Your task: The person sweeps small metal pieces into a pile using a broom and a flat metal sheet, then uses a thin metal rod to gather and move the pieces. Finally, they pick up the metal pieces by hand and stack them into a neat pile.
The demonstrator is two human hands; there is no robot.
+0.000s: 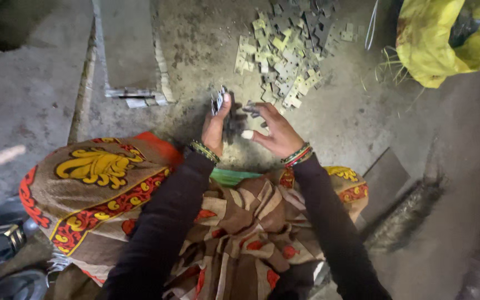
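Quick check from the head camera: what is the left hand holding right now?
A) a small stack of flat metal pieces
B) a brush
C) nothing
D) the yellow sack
A: the left hand grips a small stack of flat metal pieces, raised above the concrete floor near the pile of similar pieces.

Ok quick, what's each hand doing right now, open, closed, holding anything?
Left hand: closed on a small stack of flat grey metal pieces.
Right hand: open, fingers spread, a dark flat piece at its fingertips; a grip cannot be told.
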